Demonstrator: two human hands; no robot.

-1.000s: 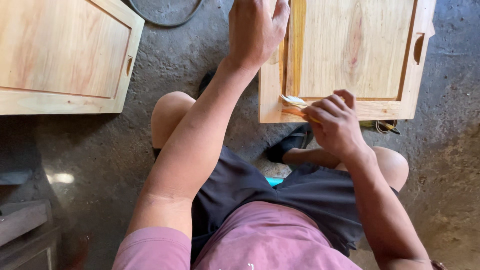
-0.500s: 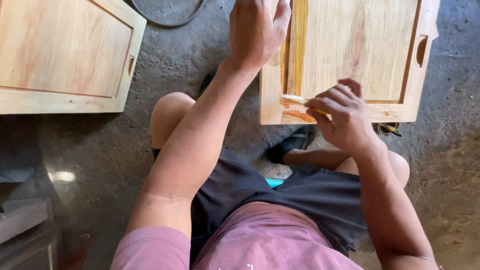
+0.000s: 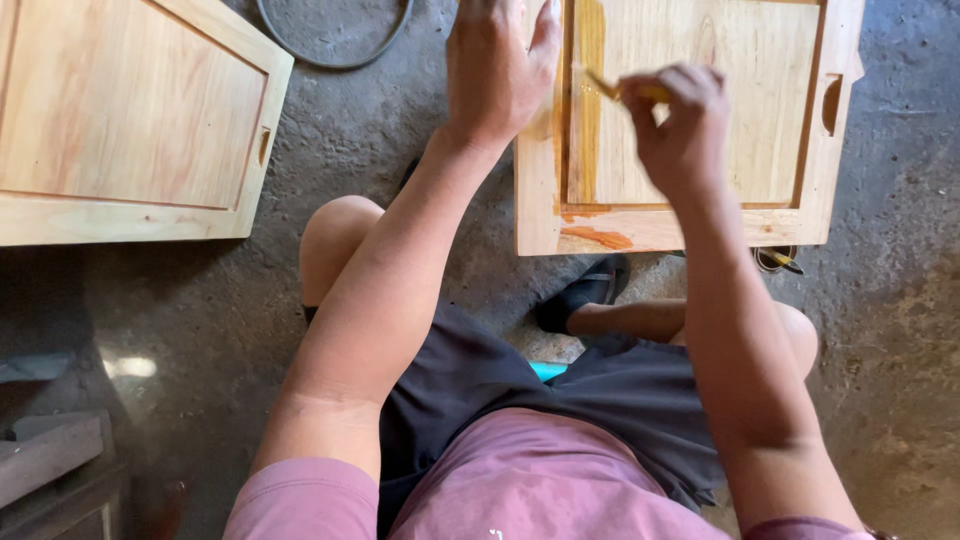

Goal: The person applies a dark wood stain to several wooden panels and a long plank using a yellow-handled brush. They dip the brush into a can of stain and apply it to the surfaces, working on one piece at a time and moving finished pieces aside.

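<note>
So the big change here: the right hand [image 3: 680, 125] has travelled up the panel. A second ago it sat down near the bottom rail of the cabinet door [image 3: 700, 215], and half a second ago it was only just lifting off that corner. Now it's up near the top, fingers pinched tight around a small brush [image 3: 625, 90] with its tip on the inner groove, where the raised centre panel meets the left stile. There's a darker amber streak [image 3: 588, 100] running the length of that groove, and a wet orange patch [image 3: 597, 237] on the bottom rail where the brush was earlier. My read is that the stroke has gone from the bottom up, so that left channel looks mostly coated while the rest of the door is pale and dry-looking.

The left hand [image 3: 497, 70] hasn't really shifted across the three shots. It's pressed flat on the door's left edge, fingers spread, gripping nothing, just pinning the wood down.

The door itself lies flat on the concrete floor [image 3: 380, 180] in front of the person's knees, with a handle cutout on its right stile. A second, unstained door [image 3: 130, 120] lies well apart to the left, and a loop of grey hose [image 3: 335, 55] sits between the two at the top. A small tin [image 3: 775, 260] peeks out from under the bottom right corner of the worked door.
</note>
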